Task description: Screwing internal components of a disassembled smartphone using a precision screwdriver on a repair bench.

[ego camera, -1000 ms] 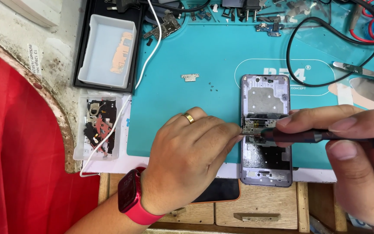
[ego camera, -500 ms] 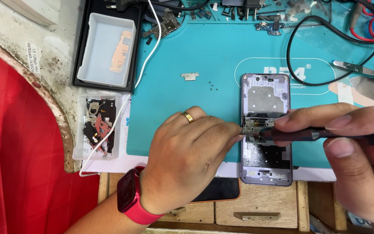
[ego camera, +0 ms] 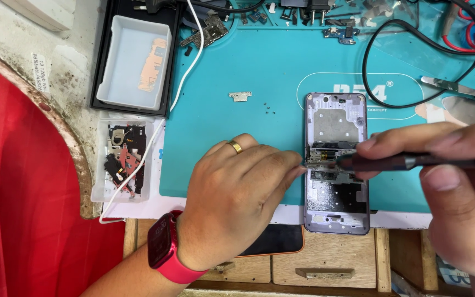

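2 hands [ego camera: 237, 192] unmoved — screwdriver [ego camera: 408, 161] still on the phone frame [ego camera: 336, 165].

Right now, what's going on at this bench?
A person is working on an opened phone frame lying on a teal work mat. The left hand, with a gold ring and a red wristwatch, pinches at the frame's middle from the left edge. The right hand holds a dark screwdriver-like tool, its tip at the same spot. A small tray of parts and a few loose screws lie nearby.
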